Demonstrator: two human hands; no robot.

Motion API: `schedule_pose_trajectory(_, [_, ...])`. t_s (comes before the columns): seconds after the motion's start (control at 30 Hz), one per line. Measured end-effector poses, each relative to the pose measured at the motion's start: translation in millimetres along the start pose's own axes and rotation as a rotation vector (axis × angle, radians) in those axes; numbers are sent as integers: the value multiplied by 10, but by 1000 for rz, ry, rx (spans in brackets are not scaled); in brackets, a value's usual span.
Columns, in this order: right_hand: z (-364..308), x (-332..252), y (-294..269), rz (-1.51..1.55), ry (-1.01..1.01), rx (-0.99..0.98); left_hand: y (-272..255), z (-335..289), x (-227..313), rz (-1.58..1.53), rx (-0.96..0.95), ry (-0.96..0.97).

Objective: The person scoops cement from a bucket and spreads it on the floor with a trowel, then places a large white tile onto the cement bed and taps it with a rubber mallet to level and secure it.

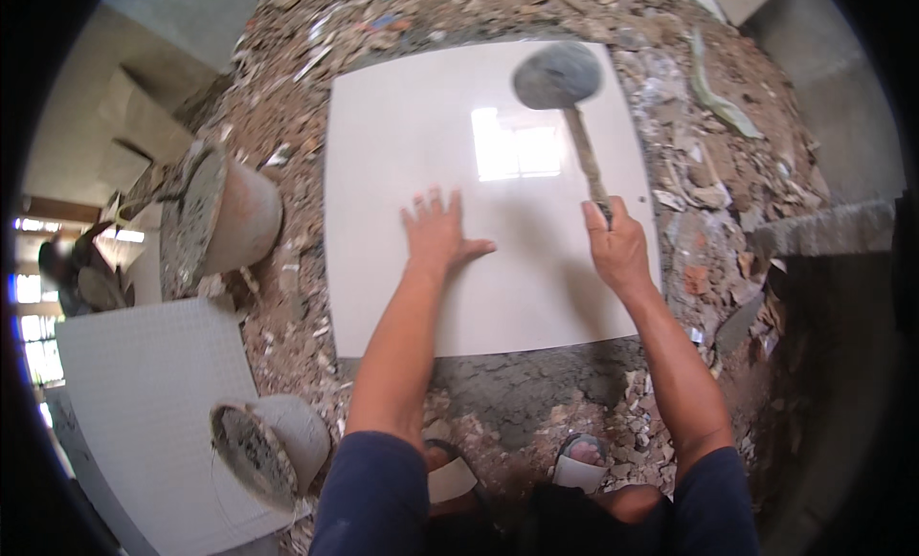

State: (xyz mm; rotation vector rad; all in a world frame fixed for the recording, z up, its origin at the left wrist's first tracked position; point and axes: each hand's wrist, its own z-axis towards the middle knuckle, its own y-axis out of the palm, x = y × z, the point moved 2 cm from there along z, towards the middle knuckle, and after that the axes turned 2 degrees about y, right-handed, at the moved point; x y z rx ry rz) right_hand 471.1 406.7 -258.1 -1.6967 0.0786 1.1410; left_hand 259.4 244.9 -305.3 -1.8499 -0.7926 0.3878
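Observation:
A large glossy cream floor tile (392, 154) lies on wet grey mortar (517, 398) in front of me. My left hand (440, 233) rests on it with the fingers spread and nothing held. In my right hand (619, 245) is the wooden handle of a rubber mallet (558, 76). Its dark round head is over the far right part of the tile, slightly blurred; whether it touches the surface I cannot tell. A window's reflection shines on the tile near the mallet.
Rubble (287, 106) surrounds the tile. To the left, a large bucket of mortar (251, 216) lies tilted, and a smaller bucket (297, 436) sits on a white tile panel (153, 365). A person (81, 269) is at the far left. A concrete ledge (828, 231) stands at right.

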Motion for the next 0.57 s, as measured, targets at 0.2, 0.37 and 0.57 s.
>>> schedule_pose_trajectory(0.2, [-12,-60,80,-163,77,-55,-101,-44,-63,-4,-25,-15])
schedule_pose_trajectory(0.37, [-1208,-483,-1132,-161,234,-164,-357,-731,-388,-450,-312,-68])
schedule_pose_trajectory(0.57, [-3166,-939,-2573,-243,565,-272,-511,-4291,-1017,-766,-241,-415])
